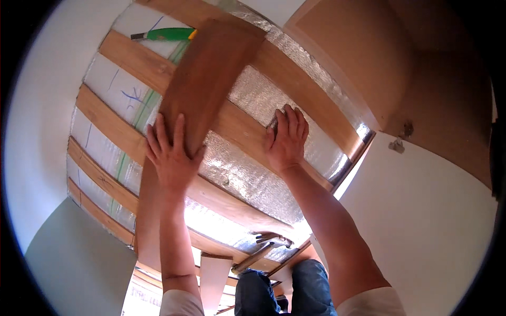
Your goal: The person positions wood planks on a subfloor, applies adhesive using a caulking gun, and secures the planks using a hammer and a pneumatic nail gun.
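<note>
A long brown floorboard [211, 73] lies across several wooden battens [295, 79], running from the far middle toward my near left. My left hand [176, 158] rests on its face with the fingers spread flat. To the right, my right hand [287, 137] leans beside a batten, over the silver foil sheet [226, 163]. It holds nothing, and its fingers are slightly bent and apart. A hammer [258, 255] lies on the battens close to my knees.
A green tool with a yellow part [171, 34] lies beyond the plank, at the far left. White walls [47, 116] border the left. A cabinet with a metal hinge [398, 145] and a white panel [421, 210] stand on the right. A short board piece [215, 279] lies near my knees.
</note>
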Motion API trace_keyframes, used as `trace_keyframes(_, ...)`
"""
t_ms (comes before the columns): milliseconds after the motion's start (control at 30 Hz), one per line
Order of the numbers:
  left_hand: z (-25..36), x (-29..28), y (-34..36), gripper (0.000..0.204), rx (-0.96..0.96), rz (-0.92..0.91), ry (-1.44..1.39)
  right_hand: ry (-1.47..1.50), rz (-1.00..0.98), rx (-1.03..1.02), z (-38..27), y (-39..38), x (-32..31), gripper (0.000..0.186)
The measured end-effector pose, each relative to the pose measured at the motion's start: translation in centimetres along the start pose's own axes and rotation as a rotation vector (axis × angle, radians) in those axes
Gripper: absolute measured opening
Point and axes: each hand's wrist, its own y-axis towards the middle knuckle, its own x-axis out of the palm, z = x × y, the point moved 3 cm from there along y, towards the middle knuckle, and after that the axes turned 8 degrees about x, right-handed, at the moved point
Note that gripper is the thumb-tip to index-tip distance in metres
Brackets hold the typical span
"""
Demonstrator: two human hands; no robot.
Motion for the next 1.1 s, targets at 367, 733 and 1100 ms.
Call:
trace_keyframes(367, -3.7, -1.9, -15.9, 0.056, 0.026, -0.09, 0.053, 0.014, 0.042, -0.009, 0.2, -0.5, 0.0, 0.05)
trace_keyframes(733, -1.1, 1.6, -43.3, 0.056, -0.2, -0.075, -0.323, -0.001, 0.212, -0.094, -0.9, -1.2, 0.2, 0.041)
trace_keyframes(1100, -0.8, 1.2, -42.6, 0.055, -0.168, 0.012, -0.32, 0.674, 0.261, 0.335, 0.0, -11.2, -1.6, 0.038)
